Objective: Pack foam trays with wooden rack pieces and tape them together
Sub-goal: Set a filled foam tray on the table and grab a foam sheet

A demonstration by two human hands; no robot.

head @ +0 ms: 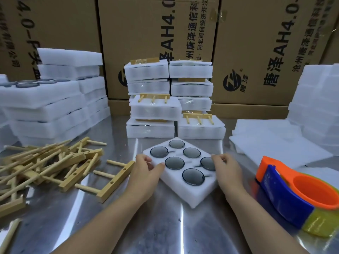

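L hand (146,168) & R hand (228,168) grip foam tray (194,196) w/ six discs (174,163).

a: foam tray (190,197) at the worktop's (165,233) middle?
b: white, with six smoky dark-grey discs (174,163) in it.
a: the wooden rack pieces (114,180) towards the left edge?
b: pale honey-yellow, plain.
a: tape dispenser (286,191) by the right edge?
b: orange core, blue band; the tape (320,224) is yellowish-green.
a: the worktop itself?
b: silvery grey, streaked with white glare. the brown boxes (146,24) along its back edge carry black print.
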